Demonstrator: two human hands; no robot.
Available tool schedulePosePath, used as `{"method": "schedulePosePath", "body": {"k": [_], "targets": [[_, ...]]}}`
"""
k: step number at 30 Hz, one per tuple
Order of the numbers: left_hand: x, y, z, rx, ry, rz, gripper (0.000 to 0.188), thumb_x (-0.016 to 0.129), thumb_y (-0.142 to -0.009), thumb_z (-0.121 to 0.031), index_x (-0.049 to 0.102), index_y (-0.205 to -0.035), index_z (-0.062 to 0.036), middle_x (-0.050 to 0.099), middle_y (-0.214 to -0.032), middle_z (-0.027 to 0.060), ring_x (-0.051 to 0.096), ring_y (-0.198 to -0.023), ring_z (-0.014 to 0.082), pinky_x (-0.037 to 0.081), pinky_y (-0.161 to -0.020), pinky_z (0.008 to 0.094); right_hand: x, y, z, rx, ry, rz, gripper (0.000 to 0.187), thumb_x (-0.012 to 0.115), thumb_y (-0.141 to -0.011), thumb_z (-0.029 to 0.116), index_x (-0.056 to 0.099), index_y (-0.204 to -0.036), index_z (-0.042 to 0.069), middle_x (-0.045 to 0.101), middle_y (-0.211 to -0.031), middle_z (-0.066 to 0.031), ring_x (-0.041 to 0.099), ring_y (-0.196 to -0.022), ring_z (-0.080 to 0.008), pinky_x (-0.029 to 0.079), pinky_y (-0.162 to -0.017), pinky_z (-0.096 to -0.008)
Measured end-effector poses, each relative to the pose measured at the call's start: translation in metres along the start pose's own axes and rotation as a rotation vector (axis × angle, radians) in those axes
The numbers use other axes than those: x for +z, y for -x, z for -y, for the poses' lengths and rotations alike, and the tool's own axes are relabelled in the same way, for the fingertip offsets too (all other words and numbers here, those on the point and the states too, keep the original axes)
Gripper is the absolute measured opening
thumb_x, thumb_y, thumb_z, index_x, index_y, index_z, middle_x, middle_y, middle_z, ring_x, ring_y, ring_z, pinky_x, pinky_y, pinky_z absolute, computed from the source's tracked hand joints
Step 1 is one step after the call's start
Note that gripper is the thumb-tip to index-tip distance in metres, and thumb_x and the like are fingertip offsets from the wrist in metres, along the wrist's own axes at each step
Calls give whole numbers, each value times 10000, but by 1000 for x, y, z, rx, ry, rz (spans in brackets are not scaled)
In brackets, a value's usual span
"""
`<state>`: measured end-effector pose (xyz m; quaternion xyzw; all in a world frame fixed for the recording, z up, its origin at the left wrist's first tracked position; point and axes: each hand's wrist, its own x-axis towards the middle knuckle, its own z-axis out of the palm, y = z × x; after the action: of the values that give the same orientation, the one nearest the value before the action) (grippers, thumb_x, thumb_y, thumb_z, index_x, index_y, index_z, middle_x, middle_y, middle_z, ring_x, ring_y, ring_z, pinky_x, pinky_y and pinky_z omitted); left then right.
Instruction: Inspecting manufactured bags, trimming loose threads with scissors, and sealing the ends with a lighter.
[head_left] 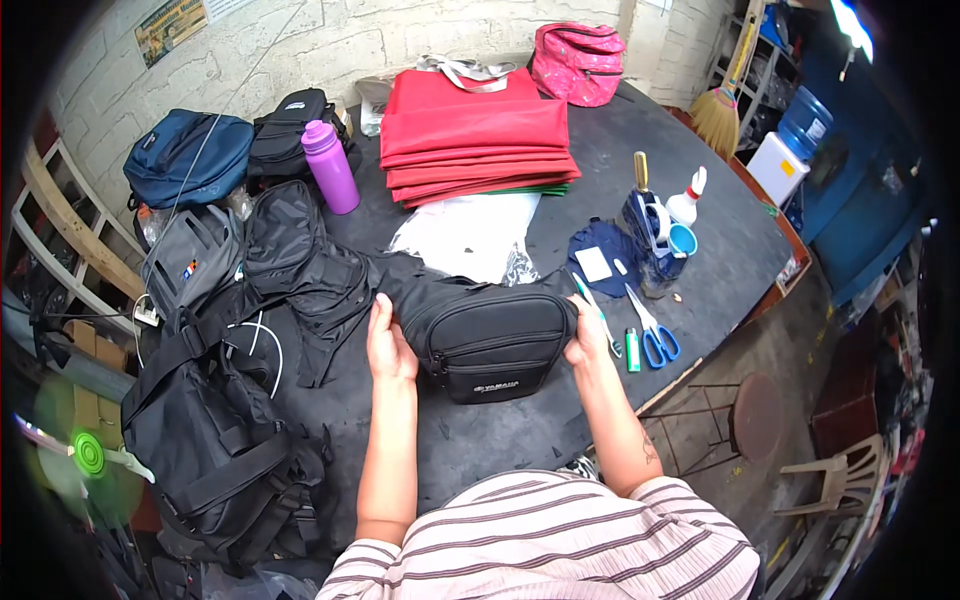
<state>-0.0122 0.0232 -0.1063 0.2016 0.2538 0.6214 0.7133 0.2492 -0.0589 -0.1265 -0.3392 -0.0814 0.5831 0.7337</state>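
Observation:
Between my two hands I hold a black waist bag [500, 345], its zipped front toward me, over the near middle of the dark table. My left hand [388, 342] grips its left end, the thumb up and the fingers partly behind it. At the right end my right hand [587, 335] is closed on the bag's side, its fingers mostly hidden. Just right of that hand lie blue-handled scissors [655, 330], a green lighter [632, 350] and a slim green-and-white tool [598, 312]. White cloth [465, 235] spreads behind the bag.
A stack of red fabric bags [480, 130] stands behind, a purple bottle [330, 168] beside it. Black bags [230, 450] and a blue backpack [190, 155] crowd the left. On the right are a tool holder [655, 240] and a white spray bottle [685, 200]. A pink backpack [578, 65] sits far back.

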Motion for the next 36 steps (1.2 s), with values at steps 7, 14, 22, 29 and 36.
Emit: {"method": "schedulePosePath", "body": {"k": [7, 14, 22, 29, 36], "targets": [[65, 9, -35, 188, 8, 253, 209, 444, -942, -205, 534, -1025, -35, 611, -942, 62, 585, -873, 156, 476, -788, 300, 42, 12, 31, 230, -278, 556, 375, 503, -889, 222, 484, -1180, -13, 570, -1117, -177, 567, -1023, -276, 441, -910, -426], [91, 13, -66, 192, 267, 226, 277, 531, -891, -309, 583, -940, -41, 611, -878, 47, 570, -798, 121, 463, -746, 265, 70, 16, -13, 215, -95, 257, 298, 595, -852, 260, 551, -1020, 17, 616, -915, -79, 605, -831, -171, 505, -748, -341], [48, -7, -69, 362, 157, 560, 229, 475, -910, -84, 517, -1122, -10, 601, -1091, 89, 574, -999, 179, 445, -903, 311, 70, -12, 18, -178, -131, 378, 282, 511, -899, 266, 529, -1046, 26, 600, -1018, -112, 590, -920, -243, 471, -852, -411], [45, -13, -48, 222, 173, 415, 136, 493, -898, -57, 581, -1000, -36, 639, -979, 67, 606, -890, 132, 466, -833, 247, 108, -21, 34, -955, -23, 7, 220, 605, -822, 14, 555, -1034, -20, 604, -928, -69, 582, -784, -164, 482, -745, -277], [29, -54, -37, 410, 262, 54, 178, 549, -882, -197, 612, -958, -48, 654, -942, 79, 621, -868, 189, 492, -823, 341, 100, -22, 44, -53, -278, 180, 248, 525, -893, 220, 554, -1030, 15, 618, -982, -127, 581, -954, -259, 433, -895, -422]]}}
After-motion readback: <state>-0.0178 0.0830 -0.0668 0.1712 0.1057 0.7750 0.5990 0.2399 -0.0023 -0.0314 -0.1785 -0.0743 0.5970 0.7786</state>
